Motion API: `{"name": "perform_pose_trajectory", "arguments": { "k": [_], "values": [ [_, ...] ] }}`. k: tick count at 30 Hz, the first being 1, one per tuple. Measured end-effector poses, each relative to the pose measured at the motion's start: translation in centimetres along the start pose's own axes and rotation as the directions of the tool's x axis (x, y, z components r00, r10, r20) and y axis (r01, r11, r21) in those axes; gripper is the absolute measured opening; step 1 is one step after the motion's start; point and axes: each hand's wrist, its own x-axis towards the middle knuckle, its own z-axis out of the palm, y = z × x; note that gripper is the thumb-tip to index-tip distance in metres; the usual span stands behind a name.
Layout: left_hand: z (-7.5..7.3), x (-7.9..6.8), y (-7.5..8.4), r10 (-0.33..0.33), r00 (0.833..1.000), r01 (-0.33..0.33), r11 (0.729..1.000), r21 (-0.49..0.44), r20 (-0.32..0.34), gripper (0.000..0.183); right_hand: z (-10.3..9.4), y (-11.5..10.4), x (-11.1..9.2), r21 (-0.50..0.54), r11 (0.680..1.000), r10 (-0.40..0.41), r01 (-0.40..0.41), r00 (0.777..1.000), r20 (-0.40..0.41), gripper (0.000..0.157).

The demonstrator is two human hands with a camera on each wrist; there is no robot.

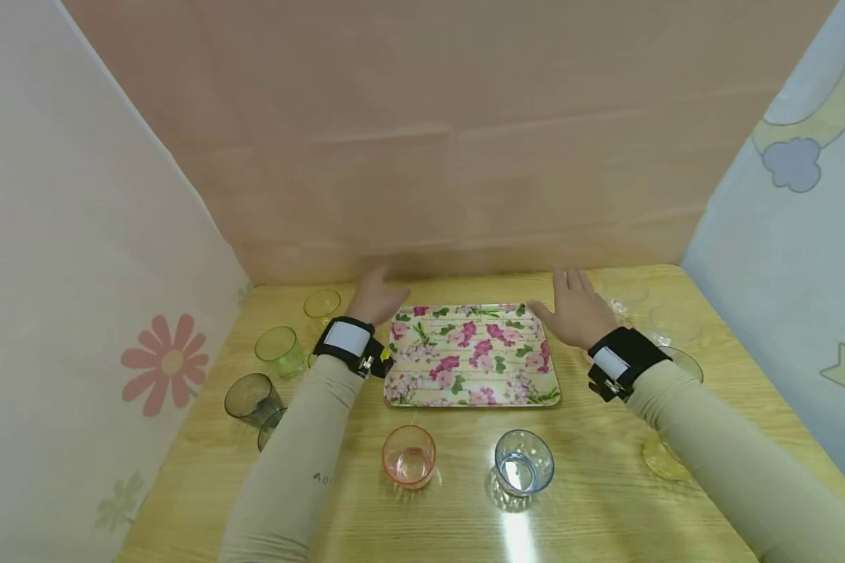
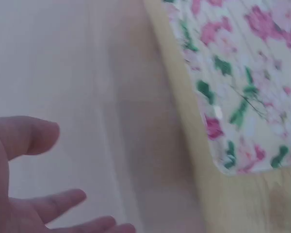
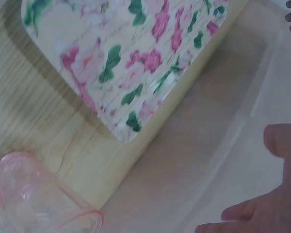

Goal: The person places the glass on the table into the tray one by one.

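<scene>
A rectangular tray [image 1: 475,356] printed with pink flowers and green leaves lies flat on the wooden table. My left hand [image 1: 376,299] is held over its far left corner, slightly blurred, with thumb and fingers spread apart. Across from it, my right hand [image 1: 579,311] hovers by the far right corner, fingers extended and thumb out toward the tray. Neither hand holds anything. Both wrist views show a gap between the spread fingers and the tray. A pink tumbler [image 3: 43,194] stands near the tray's corner in the right wrist view.
A pink glass [image 1: 409,457] and a blue glass [image 1: 524,463] stand before the tray. On the left are a green glass [image 1: 280,350], a grey glass [image 1: 253,399] and a yellowish one [image 1: 321,305]. Several more glasses, partly hidden by my right arm, stand right. A draped back wall [image 1: 451,188] borders the table.
</scene>
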Motion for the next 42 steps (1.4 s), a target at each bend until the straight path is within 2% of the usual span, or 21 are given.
{"name": "perform_pose_trajectory", "arguments": {
  "k": [5, 8, 13, 18, 26, 29, 34, 38, 42],
  "values": [
    [-0.5, -2.4, 1.0, -0.04, 0.998, 0.041, 0.999, -0.017, 0.041, 0.067, 0.2, -0.7, -1.6, 0.053, 0.998, 0.017, -0.019, 0.999, 0.043, 0.082],
    [-0.6, -3.3, 1.4, -0.027, 0.998, 0.027, 1.0, 0.007, 0.061, 0.067, 0.3, -1.1, -2.4, 0.058, 0.998, 0.031, -0.034, 0.998, 0.055, 0.084],
    [-0.2, -4.8, 1.2, -0.019, 0.996, 0.021, 1.0, -0.023, 0.091, 0.064, 0.5, -1.7, -3.9, 0.1, 0.994, 0.037, -0.043, 0.998, 0.059, 0.079],
    [0.5, -6.2, -0.3, -0.041, 0.991, 0.052, 0.995, -0.084, 0.126, 0.062, 1.4, -1.9, -5.4, 0.121, 0.992, 0.032, -0.039, 0.998, 0.059, 0.065],
    [2.7, -8.3, -3.5, -0.042, 0.987, 0.059, 0.993, -0.107, 0.152, 0.056, 3.6, -1.7, -7.2, 0.151, 0.987, 0.035, -0.055, 0.99, 0.133, 0.036],
    [3.5, -8.8, -4.7, -0.058, 0.983, 0.079, 0.99, -0.114, 0.175, 0.054, 4.6, -1.6, -7.6, 0.141, 0.987, 0.051, -0.071, 0.989, 0.141, 0.035],
    [4.3, -9.2, -6.5, -0.079, 0.978, 0.103, 0.988, -0.115, 0.193, 0.054, 6.1, -1.1, -7.8, 0.129, 0.981, 0.122, -0.147, 0.975, 0.184, 0.037],
    [4.4, -9.1, -7.6, -0.095, 0.976, 0.119, 0.986, -0.114, 0.197, 0.053, 6.8, -0.4, -7.8, 0.131, 0.973, 0.16, -0.192, 0.962, 0.219, 0.039],
    [4.3, -9.1, -8.2, -0.102, 0.973, 0.136, 0.978, -0.156, 0.209, 0.048, 7.5, 0.4, -7.7, 0.13, 0.969, 0.177, -0.212, 0.956, 0.235, 0.041]
  ]
}}
